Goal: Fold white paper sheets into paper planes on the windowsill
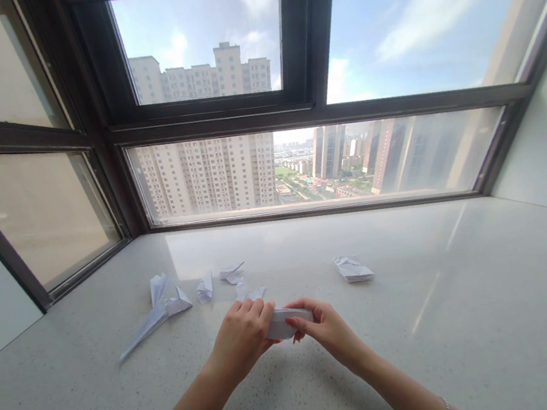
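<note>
My left hand (243,335) and my right hand (322,325) meet over the pale stone windowsill (469,313), both gripping one small folded piece of white paper (282,325) between them. The paper sits just above the sill, its ends hidden by my fingers. Behind it lie other folded white paper pieces: a long paper plane (151,315) at the left, several small folded scraps (204,288) in the middle, and a flat folded paper packet (353,268) at the right.
A large dark-framed window (317,115) runs along the back of the sill, with tower blocks and sky outside. A side window (37,209) closes the left, a white wall (546,135) the right.
</note>
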Tool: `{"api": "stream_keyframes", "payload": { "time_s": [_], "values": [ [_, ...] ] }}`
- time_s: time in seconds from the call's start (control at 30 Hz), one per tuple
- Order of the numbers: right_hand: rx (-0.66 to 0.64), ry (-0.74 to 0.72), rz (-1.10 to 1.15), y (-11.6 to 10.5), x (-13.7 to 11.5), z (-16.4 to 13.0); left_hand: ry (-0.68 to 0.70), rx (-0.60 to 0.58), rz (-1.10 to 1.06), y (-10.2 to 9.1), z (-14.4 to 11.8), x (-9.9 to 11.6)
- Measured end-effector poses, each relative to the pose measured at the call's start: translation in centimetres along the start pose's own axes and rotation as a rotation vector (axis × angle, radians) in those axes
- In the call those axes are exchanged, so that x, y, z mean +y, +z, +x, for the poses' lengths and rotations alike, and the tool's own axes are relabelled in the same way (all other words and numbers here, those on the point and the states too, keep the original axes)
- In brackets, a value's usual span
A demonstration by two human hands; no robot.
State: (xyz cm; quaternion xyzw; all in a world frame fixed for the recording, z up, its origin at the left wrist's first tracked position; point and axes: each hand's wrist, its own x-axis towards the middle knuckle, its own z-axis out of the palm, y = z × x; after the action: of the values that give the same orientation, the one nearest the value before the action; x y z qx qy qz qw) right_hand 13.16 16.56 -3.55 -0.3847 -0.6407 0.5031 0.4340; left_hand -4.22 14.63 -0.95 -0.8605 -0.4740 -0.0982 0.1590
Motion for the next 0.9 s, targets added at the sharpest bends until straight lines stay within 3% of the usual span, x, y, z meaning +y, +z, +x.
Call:
{"api": "stream_keyframes", "payload": {
  "time_s": [0.23,0.67,0.9],
  "values": [
    [-0.03,0.021,0.043,0.7,-0.2,-0.4,0.01,0.019,-0.034,-0.5,0.0,0.7],
    [-0.021,0.066,0.054,1.2,0.0,-0.4,-0.028,-0.06,-0.023,-0.3,0.0,1.7],
    [0.001,0.045,-0.049,0.4,-0.1,-0.2,-0.001,-0.049,-0.276,0.2,-0.3,1.5]
  ]
}}
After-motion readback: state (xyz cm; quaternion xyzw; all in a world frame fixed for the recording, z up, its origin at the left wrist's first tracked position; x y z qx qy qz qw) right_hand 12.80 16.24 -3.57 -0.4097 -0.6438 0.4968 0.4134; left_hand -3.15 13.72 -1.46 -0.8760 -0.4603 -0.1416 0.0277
